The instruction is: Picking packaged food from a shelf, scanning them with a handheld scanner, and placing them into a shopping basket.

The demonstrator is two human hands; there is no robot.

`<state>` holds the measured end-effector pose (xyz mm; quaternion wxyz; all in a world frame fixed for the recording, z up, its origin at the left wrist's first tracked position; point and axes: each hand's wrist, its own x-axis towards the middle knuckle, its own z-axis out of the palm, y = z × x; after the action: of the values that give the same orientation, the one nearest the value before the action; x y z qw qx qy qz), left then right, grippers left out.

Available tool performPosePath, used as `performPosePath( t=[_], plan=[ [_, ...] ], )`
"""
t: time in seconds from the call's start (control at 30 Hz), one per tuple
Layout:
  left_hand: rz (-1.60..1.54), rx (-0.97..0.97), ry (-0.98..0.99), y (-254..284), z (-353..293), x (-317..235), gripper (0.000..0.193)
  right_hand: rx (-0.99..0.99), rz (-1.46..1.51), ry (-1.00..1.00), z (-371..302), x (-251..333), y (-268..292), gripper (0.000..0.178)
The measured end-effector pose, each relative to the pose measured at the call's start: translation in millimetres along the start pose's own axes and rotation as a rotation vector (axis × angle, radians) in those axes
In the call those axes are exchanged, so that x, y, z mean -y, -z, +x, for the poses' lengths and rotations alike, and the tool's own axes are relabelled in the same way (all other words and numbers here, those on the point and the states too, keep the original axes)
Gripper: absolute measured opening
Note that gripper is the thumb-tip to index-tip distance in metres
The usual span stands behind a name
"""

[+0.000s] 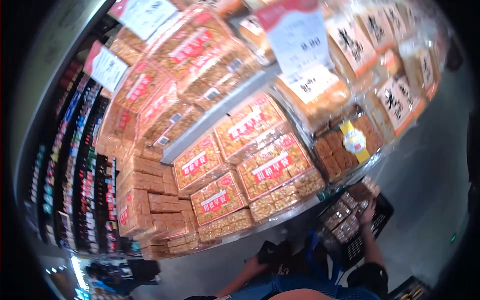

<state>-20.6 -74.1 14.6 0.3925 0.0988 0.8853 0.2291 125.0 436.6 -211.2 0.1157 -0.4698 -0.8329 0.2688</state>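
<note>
My right hand reaches down into a black plastic basket at the lower right. Its fingers curl at the edge of a clear-wrapped snack pack. Several more shiny wrapped packs fill the basket beside it. Low in the middle, my left hand hangs next to a dark object whose kind I cannot make out. The left fingers are small and partly hidden. Above both hands, a tilted-looking display holds clear packs of golden puffed-grain cakes with red-and-white labels.
Wrapped bread loaves and a brown cake pack with a yellow label lie on the display's right part. A grey divider crosses it. Price cards stand above the goods. Stocked shelves run along the left; grey floor spreads at right.
</note>
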Motion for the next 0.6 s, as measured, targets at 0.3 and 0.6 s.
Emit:
performPosePath(
  t=[0.3, 0.6],
  plan=[
    [-0.154, 0.149, -0.292, 63.2, -11.2, -20.6, 0.072, 0.406, 0.212, 0.466, -145.8, 224.7, 137.8, 0.036],
    [-0.305, -0.019, -0.504, 137.1, -38.9, 18.8, 0.073, 0.301, 0.032, 0.982, -30.8, 530.1, 243.8, 0.016]
  ],
)
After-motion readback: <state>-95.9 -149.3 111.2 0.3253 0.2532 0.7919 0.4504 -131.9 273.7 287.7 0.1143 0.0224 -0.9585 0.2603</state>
